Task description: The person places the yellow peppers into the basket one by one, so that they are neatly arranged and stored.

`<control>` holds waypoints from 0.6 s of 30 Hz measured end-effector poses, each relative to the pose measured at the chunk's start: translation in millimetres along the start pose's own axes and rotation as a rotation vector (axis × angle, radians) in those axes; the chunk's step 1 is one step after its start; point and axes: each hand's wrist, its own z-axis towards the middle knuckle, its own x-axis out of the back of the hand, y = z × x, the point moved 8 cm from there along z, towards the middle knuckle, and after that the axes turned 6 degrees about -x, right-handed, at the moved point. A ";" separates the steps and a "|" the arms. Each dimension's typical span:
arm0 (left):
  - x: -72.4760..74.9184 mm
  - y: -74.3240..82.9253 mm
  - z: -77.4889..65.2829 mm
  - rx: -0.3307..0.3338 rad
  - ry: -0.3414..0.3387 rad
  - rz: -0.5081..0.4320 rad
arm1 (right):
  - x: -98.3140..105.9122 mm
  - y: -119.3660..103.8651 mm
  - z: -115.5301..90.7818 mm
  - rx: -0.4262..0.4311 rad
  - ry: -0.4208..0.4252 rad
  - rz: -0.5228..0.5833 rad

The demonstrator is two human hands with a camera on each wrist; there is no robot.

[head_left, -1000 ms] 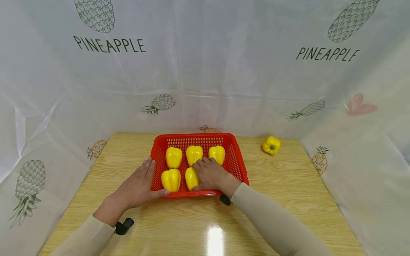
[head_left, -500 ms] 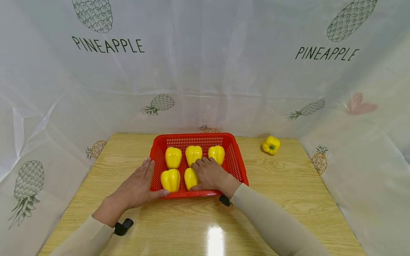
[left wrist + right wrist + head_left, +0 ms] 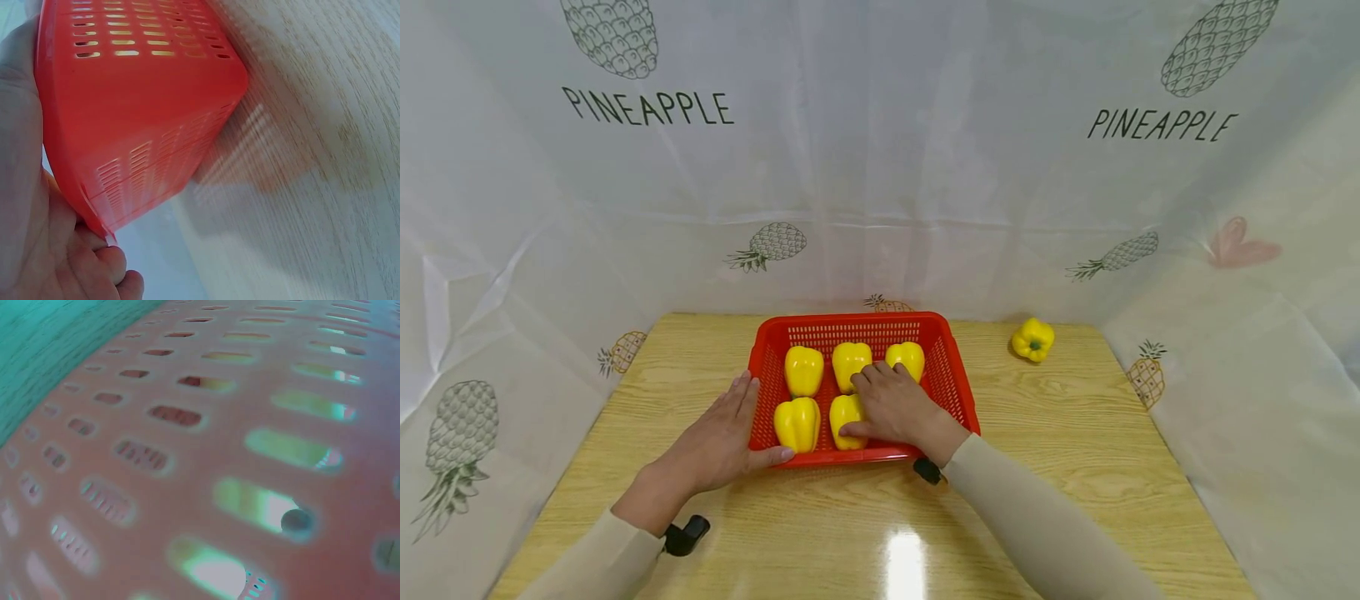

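Observation:
A red plastic basket [image 3: 946,367] with slotted walls holds several yellow bell peppers. My left hand [image 3: 711,442] rests at its near left corner, fingers extended along the left side and thumb along the front rim. The left wrist view shows this hand [image 3: 69,250] against the basket's rim [image 3: 59,134]. Inside the basket, my right hand [image 3: 895,408] is over the front row, touching a bell pepper [image 3: 844,410]; its thumb lies across the pepper and its fingers reach behind it. The basket wall [image 3: 206,450] fills the right wrist view, hiding the hand there.
Another yellow bell pepper [image 3: 1033,340] lies on the wooden table [image 3: 1060,467], to the right of the basket near the back edge. A white curtain [image 3: 880,150] printed with pineapples surrounds the table at the back and sides.
My right thumb has moved from the pepper's near side up across its front, and the fingers have shifted slightly, exposing more of the pepper. My left hand stays at the basket corner.

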 end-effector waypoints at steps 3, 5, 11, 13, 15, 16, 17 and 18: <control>0.0 0.2 0.7 -0.005 0.004 0.004 | 6.2 3.6 -3.6 -0.013 0.054 -0.010; 0.3 0.3 1.0 -0.009 0.006 0.012 | 10.5 6.5 -6.3 -0.027 0.088 -0.011; 0.9 0.8 1.5 -0.024 0.006 0.027 | 17.8 16.8 -14.6 -0.064 0.148 -0.013; 1.0 0.8 1.5 -0.025 0.005 0.026 | 18.9 21.1 -17.5 -0.076 0.150 -0.011; 1.2 0.8 1.5 -0.027 0.006 0.025 | 19.6 25.9 -20.3 -0.088 0.147 -0.010; 1.2 0.7 1.6 -0.028 0.006 0.024 | 20.1 28.7 -22.0 -0.096 0.146 -0.007; 0.8 0.8 2.0 -0.029 0.006 0.024 | 20.8 31.7 -24.0 -0.105 0.144 -0.003; 0.5 1.1 2.6 -0.032 0.007 0.025 | 21.4 34.9 -26.4 -0.114 0.140 -0.002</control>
